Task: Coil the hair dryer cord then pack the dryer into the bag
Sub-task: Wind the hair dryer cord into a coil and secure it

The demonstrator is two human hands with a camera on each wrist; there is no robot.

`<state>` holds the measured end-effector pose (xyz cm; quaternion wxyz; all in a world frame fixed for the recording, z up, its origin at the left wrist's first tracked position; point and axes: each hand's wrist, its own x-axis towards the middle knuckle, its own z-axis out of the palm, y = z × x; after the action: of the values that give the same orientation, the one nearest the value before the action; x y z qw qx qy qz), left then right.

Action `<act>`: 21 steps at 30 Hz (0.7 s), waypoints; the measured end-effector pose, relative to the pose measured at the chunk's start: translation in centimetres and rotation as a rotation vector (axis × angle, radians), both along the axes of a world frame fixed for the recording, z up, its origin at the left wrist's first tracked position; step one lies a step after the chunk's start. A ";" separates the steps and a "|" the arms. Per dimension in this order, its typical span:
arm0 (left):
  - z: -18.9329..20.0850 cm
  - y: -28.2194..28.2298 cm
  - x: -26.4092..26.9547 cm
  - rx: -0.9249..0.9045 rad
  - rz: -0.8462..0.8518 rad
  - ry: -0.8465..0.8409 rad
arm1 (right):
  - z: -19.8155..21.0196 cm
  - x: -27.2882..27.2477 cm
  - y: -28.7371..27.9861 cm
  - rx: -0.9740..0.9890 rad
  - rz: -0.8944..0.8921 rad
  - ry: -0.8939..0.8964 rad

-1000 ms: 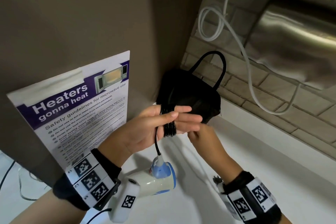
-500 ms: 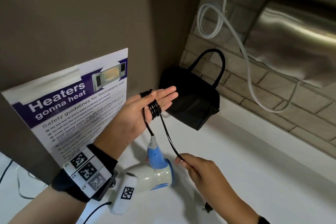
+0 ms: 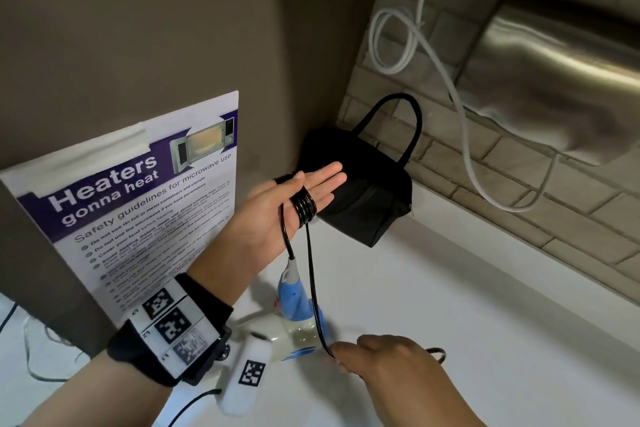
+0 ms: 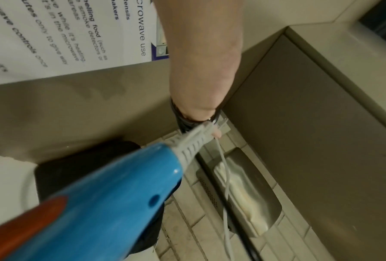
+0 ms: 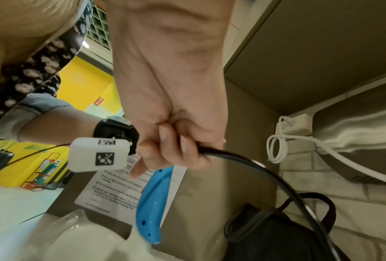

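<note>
My left hand (image 3: 311,191) is held up flat, palm up, fingers straight, with several turns of the black cord (image 3: 304,206) wrapped round them. From the coil one strand drops to the white-and-blue hair dryer (image 3: 298,329) lying on the counter. The other strand runs down to my right hand (image 3: 381,354), which pinches it low beside the dryer. In the right wrist view the right hand (image 5: 171,141) has its fingers curled round the cord (image 5: 243,159). The dryer's blue handle (image 4: 98,203) fills the left wrist view. The black bag (image 3: 363,198) stands in the corner behind my left hand.
A microwave safety poster (image 3: 138,218) leans on the brown wall at left. A white cable (image 3: 433,55) loops down the brick wall beside a steel wall unit (image 3: 561,80). The white counter (image 3: 485,322) stretches right. The cord's loose end (image 3: 438,354) trails past my right hand.
A second ago both hands met at the coil. My right hand has since slid down the cord to beside the dryer, and my left hand has opened out flat.
</note>
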<state>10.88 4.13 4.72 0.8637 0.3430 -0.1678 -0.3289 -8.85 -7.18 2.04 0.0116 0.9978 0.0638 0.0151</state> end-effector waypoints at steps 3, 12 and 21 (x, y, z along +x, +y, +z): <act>0.2 0.3 0.0 0.013 -0.006 -0.015 | 1.4 0.1 0.6 -0.038 -0.042 -0.029; -1.2 -0.7 -1.0 0.114 -0.004 -0.026 | 6.2 0.4 0.4 0.135 0.055 -0.173; 0.9 -0.6 -2.8 0.247 -0.093 -0.168 | 13.1 4.4 -0.3 0.393 0.196 -0.202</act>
<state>8.07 3.54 5.67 0.7816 0.4650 -0.2135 -0.3569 -4.47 -7.49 15.10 -0.1780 0.9633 0.1548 0.1283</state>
